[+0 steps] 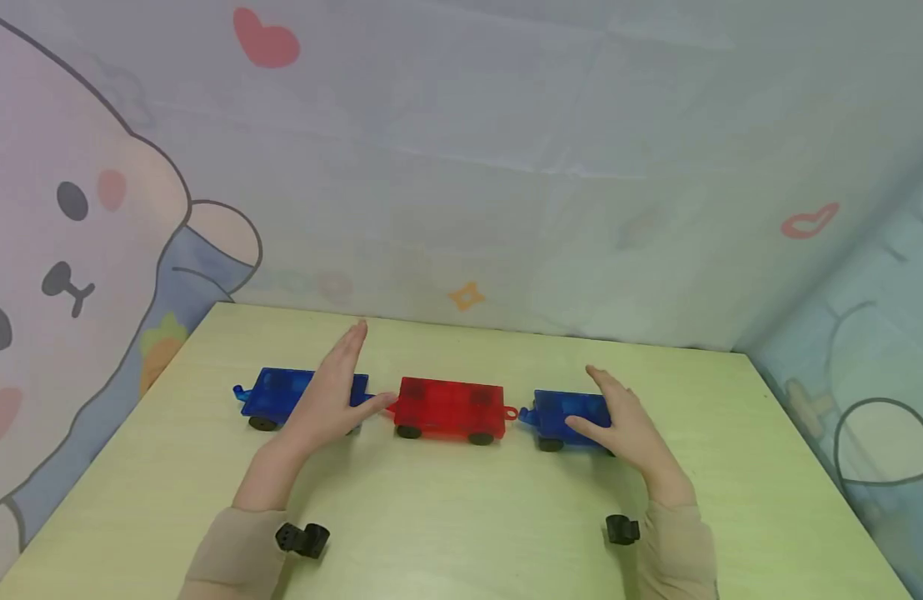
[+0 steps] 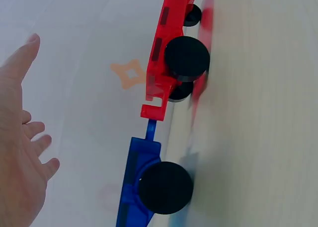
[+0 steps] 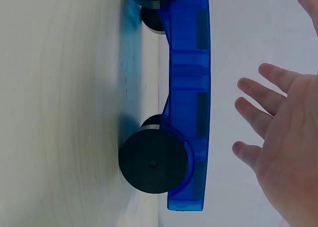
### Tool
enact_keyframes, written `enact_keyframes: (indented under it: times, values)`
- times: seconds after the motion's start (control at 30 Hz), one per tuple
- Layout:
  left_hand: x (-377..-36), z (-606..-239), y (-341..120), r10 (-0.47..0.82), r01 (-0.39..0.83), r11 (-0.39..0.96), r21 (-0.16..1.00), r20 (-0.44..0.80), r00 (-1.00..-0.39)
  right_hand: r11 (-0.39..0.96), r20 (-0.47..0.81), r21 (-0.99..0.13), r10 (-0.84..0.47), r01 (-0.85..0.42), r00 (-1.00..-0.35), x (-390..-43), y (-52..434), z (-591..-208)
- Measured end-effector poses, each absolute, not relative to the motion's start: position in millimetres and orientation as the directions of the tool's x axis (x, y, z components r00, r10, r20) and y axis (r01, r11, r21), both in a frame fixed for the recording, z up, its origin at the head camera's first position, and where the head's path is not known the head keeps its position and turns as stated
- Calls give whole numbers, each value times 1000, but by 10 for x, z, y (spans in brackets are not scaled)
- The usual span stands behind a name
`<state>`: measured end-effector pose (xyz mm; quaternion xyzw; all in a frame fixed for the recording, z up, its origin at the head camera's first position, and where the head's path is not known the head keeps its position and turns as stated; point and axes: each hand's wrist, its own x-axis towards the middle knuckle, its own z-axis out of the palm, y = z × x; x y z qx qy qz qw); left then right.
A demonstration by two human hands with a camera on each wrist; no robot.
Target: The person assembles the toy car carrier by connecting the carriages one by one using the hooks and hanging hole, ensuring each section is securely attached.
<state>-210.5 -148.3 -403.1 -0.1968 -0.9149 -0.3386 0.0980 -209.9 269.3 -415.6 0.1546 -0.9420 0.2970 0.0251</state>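
Three translucent toy train cars stand in a row on black wheels: a blue car (image 1: 280, 389) at left, a red car (image 1: 450, 408) in the middle, another blue car (image 1: 562, 407) at right. My left hand (image 1: 328, 408), fingers extended, hovers above the left blue car and partly covers it. In the left wrist view, that car's blue link (image 2: 151, 129) meets the red car's end. Over the right end of the other blue car is my right hand (image 1: 628, 425), fingers spread and holding nothing. The red ring (image 1: 511, 413) lies right at that car's blue hook (image 1: 529, 416).
The cars stand on a pale wooden table (image 1: 446, 517). Behind its back edge hangs a light cloth backdrop (image 1: 506, 167) with printed cartoon figures and hearts. A small black camera sits on each wrist, over beige sleeves (image 1: 240, 546).
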Motion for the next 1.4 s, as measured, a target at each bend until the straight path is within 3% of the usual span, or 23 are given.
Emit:
enact_keyframes:
  times: [0.6, 1.4]
  values:
    - [-2161, -4087, -1136, 288, 333, 570, 751, 196, -937, 783, 73, -559, -280, -272, -957, -2079, 2771, -4257]
    - [-2229, -4275, -604, 347, 256, 513, 820, 75, -935, 787, 48, -566, -264, -244, -963, -2081, 2807, -4381]
